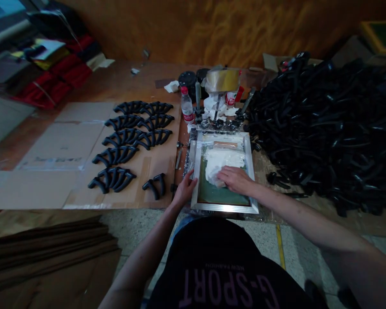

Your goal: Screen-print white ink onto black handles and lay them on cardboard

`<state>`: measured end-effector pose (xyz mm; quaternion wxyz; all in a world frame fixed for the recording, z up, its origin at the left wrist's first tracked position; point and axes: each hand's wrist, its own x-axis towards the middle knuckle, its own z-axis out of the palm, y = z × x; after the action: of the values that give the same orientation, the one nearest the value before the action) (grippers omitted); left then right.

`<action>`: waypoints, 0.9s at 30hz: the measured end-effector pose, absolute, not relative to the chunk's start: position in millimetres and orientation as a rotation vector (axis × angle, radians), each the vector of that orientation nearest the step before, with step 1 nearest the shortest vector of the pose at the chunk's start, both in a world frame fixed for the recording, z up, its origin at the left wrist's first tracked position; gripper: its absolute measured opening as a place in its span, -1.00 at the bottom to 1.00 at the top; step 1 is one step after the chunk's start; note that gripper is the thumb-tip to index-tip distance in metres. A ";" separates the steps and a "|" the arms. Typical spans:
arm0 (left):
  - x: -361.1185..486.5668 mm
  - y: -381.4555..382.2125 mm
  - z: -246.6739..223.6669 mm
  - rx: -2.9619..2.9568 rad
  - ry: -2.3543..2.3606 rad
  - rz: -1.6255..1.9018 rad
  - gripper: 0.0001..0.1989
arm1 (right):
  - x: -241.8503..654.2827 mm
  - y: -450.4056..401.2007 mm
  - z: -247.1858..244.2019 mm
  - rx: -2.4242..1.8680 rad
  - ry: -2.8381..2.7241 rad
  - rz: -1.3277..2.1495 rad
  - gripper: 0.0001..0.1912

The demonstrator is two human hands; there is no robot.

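An aluminium screen-printing frame (251,161) with green mesh lies in front of me at the table's front edge. White material (223,158), either ink or cloth, covers the middle of the mesh. My right hand (234,178) is closed over a crumpled white rag (216,177) and presses it on the mesh. At the frame's left side, my left hand (186,186) grips the edge with thumb and fingers. A tan strip (225,145), perhaps a squeegee, lies at the far end of the mesh. Black clamps (218,124) stand behind the frame.
Black curved handle-like parts (120,154) lie in rows on cardboard (80,189) to the left. A large heap of similar parts (328,128) fills the right. Behind the frame stand a red-capped bottle (187,107), dark tubs (187,79), a tape roll (223,80) and crumpled tissue.
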<state>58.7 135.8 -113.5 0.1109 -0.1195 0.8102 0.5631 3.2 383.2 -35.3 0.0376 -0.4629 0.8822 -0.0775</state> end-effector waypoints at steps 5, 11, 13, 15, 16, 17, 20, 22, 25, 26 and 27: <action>58.5 136.3 -108.7 -0.377 2.367 1.671 -0.43 | -1.9 383.1 -28.2 -1.360 2.729 -0.377 -0.89; 58.9 137.2 -105.7 -0.389 2.335 1.700 -0.42 | 24.3 384.5 -58.0 -1.476 2.877 -0.387 -0.73; 58.7 136.6 -106.0 -0.385 2.332 1.701 -0.42 | 22.8 385.5 -55.5 -1.455 2.827 -0.484 -0.77; 58.2 135.0 -103.2 -0.354 2.313 1.708 -0.40 | 5.8 380.0 -43.8 -1.310 2.871 -0.568 -0.77; 57.8 134.0 -99.5 -0.332 2.283 1.723 -0.37 | -7.5 375.6 -35.7 -1.211 2.917 -0.595 -0.72; 57.4 133.0 -93.8 -0.311 2.242 1.749 -0.35 | -22.8 371.6 -26.8 -1.097 2.973 -0.612 -0.64; 55.9 131.1 -63.1 -0.282 2.166 1.845 -0.33 | -69.7 375.3 -0.3 -0.761 3.112 -0.650 -0.47; 53.3 132.0 -34.9 -0.286 2.240 1.896 -0.42 | -92.2 398.9 12.4 -0.538 3.186 -0.768 -0.50; 42.9 138.1 7.1 -0.299 2.318 2.001 -0.45 | -100.7 451.8 15.1 -0.161 3.258 -1.017 -0.57; 36.9 141.1 18.9 -0.285 2.310 2.073 -0.44 | -96.1 466.6 10.2 -0.094 3.256 -1.057 -0.56; 29.4 144.2 29.1 -0.251 2.292 2.161 -0.44 | -88.4 476.9 2.2 -0.079 3.244 -1.062 -0.54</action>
<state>29.4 144.2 29.1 -0.0093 -0.0793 0.7254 0.6837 -88.4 476.9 2.2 -0.1359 -0.0231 0.9413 -0.3081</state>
